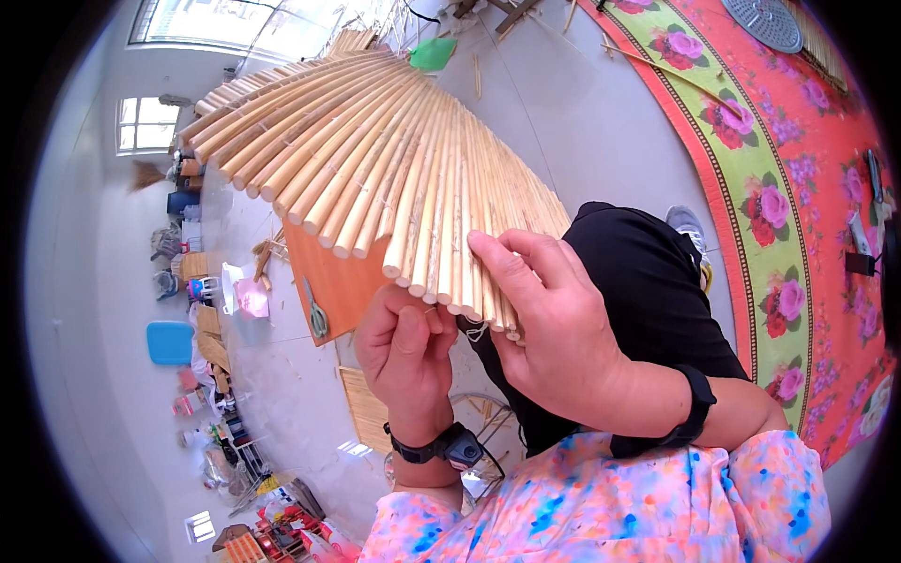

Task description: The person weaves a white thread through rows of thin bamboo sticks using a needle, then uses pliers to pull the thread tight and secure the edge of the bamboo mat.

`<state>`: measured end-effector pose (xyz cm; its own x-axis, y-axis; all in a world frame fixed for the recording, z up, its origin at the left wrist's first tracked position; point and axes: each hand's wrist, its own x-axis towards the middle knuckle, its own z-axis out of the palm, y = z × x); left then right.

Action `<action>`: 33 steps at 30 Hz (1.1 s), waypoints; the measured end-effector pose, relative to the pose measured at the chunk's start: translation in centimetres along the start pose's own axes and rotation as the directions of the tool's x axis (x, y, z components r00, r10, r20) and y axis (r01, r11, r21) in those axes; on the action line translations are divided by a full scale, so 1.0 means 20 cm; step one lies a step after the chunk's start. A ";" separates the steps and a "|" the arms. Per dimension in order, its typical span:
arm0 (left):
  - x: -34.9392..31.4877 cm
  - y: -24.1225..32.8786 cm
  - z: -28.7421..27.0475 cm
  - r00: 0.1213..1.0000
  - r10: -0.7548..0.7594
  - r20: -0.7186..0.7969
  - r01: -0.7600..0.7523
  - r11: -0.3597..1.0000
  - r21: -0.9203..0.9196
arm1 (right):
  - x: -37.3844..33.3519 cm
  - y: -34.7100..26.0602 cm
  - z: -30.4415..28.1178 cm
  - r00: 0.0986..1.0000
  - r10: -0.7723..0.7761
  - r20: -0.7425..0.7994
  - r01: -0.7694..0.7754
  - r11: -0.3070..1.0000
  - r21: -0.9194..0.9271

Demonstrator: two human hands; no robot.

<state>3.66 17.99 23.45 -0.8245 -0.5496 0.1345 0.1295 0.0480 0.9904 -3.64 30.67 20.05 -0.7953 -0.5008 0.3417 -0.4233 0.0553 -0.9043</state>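
Observation:
A mat of pale, round reed sticks (375, 159) fans out in front of me, its cut ends facing me. The sticks lie side by side, and a bit of white string (477, 330) shows under their near ends. My right hand (554, 300) grips the near right edge, thumb along the top and the other fingers partly hidden. Just below the cut ends is my left hand (404, 347), its fingers curled in a pinch. What that pinch holds is too small to make out.
An orange-brown board (328, 272) with grey-green scissors (317, 310) lies beyond my left hand. On the right, a red and green floral cloth (751, 188) covers the floor. Boxes and a blue plastic lid (169, 343) line the left wall. A green piece (433, 53) lies behind the mat.

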 end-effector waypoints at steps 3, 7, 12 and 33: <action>0.00 -0.01 -0.02 0.999 0.040 0.017 -0.041 0.999 0.020 | 0.00 0.00 0.00 1.000 0.007 0.002 -0.007 1.000 -0.006; 0.00 -0.04 -0.07 0.998 0.057 0.029 -0.056 0.998 -0.024 | 0.00 0.00 0.01 1.000 -0.006 0.015 0.007 1.000 -0.007; 0.04 -0.03 -0.13 0.982 -0.104 0.155 0.126 0.983 -0.137 | 0.01 0.04 0.02 0.998 -0.055 0.017 0.056 0.998 -0.020; -0.22 -0.18 -0.07 0.908 0.381 0.175 -0.347 0.447 0.825 | -0.06 -0.01 -0.29 0.999 0.022 0.049 -0.021 0.999 -0.025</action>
<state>7.66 19.01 19.32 -0.7960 -0.3344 0.5045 -0.1107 0.8999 0.4219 -5.15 36.33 21.43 -0.7822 -0.5410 0.3090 -0.4175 0.0870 -0.9045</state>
